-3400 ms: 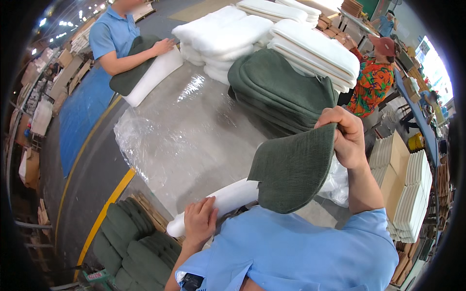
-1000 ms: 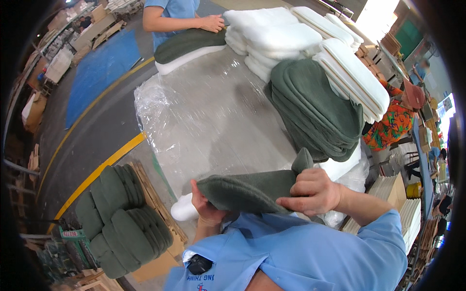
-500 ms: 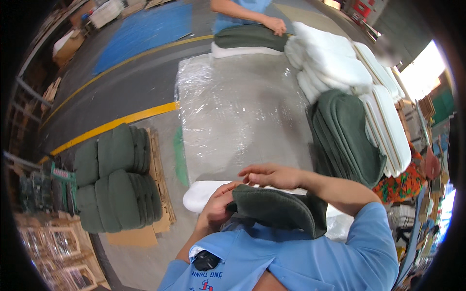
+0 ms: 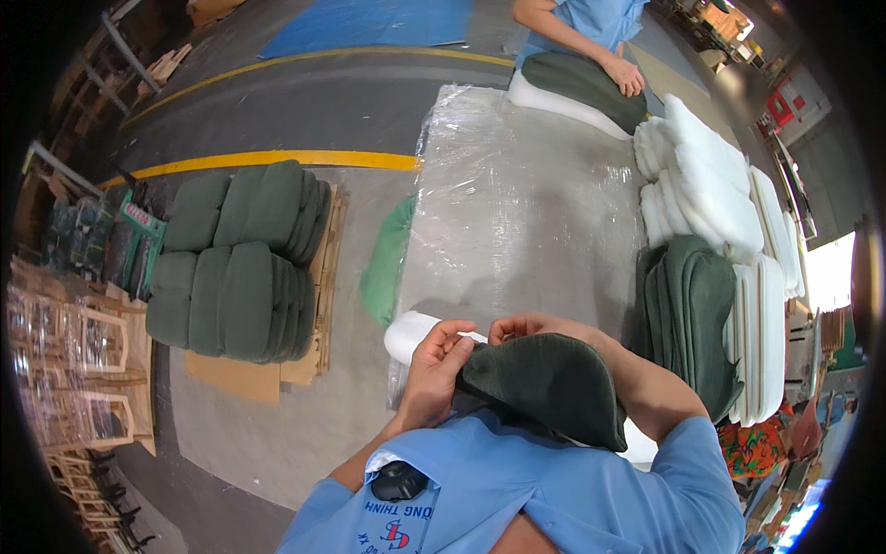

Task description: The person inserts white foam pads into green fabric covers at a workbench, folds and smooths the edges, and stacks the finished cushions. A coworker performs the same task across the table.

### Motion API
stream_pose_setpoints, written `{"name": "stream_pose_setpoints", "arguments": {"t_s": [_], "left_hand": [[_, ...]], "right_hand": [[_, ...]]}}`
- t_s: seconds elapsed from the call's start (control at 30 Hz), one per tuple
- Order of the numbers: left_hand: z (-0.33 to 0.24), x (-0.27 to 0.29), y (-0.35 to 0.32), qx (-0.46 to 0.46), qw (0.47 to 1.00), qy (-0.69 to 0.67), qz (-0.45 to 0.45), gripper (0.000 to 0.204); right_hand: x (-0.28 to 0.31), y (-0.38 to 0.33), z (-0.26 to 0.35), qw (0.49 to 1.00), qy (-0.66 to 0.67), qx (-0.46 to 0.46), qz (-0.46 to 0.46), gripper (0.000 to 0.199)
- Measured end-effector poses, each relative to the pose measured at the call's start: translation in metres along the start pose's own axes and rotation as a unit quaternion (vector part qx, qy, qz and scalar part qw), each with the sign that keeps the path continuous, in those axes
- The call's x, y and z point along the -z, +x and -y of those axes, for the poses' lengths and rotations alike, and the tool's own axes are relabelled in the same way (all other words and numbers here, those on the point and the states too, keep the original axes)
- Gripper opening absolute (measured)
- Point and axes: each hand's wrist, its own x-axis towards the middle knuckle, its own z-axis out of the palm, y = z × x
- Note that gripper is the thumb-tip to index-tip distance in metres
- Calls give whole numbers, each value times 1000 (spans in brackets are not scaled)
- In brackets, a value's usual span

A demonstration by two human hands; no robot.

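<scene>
Close against the front of the light blue shirt (image 4: pixel 517 489), a dark green fabric cover (image 4: pixel 554 379) is bunched up, its rounded end toward the right. The left hand (image 4: pixel 432 374) has its thumb and forefinger clamped on the cover's left end. The right hand (image 4: pixel 526 325) reaches round behind the cover, fingers bent at its upper edge; partly hidden, they do not show whether they grip it. Just beyond the left hand, the rounded end of a white foam pad (image 4: pixel 404 334) lies on a table wrapped in clear plastic (image 4: pixel 517 231). To the right, a pile of dark green covers (image 4: pixel 678 323) leans beside upright-edged white foam slabs (image 4: pixel 759 342), with fluffy white padding (image 4: pixel 706 175) heaped behind. Left of the table, stacked green cushions (image 4: pixel 231 295) sit on a wooden pallet (image 4: pixel 325 277), near a green pallet-truck handle (image 4: pixel 143 226). At the table's far end, a co-worker's hand (image 4: pixel 626 76) rests on another green cover (image 4: pixel 581 78), which lies over a second white pad (image 4: pixel 554 103). Past a yellow floor line (image 4: pixel 277 159), a blue sheet (image 4: pixel 369 28) covers part of the floor.
</scene>
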Motion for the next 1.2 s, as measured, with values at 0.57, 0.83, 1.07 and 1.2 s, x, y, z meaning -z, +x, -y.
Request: {"name": "stream_pose_setpoints", "arguments": {"t_s": [0.57,0.83,1.07,1.2], "left_hand": [[-11,21,16,152,978,116,80,46],[-4,38,21,167,974,-28,148,63],[-2,56,-5,168,909,-176,339,63],[10,41,-3,232,887,-220,331,64]], "right_hand": [[-131,-113,38,972,50,89,-214,41],[-108,19,64,995,-62,25,-75,38],[-90,38,74,988,-151,-10,45,35],[-87,42,75,975,-202,-18,95,34]]}}
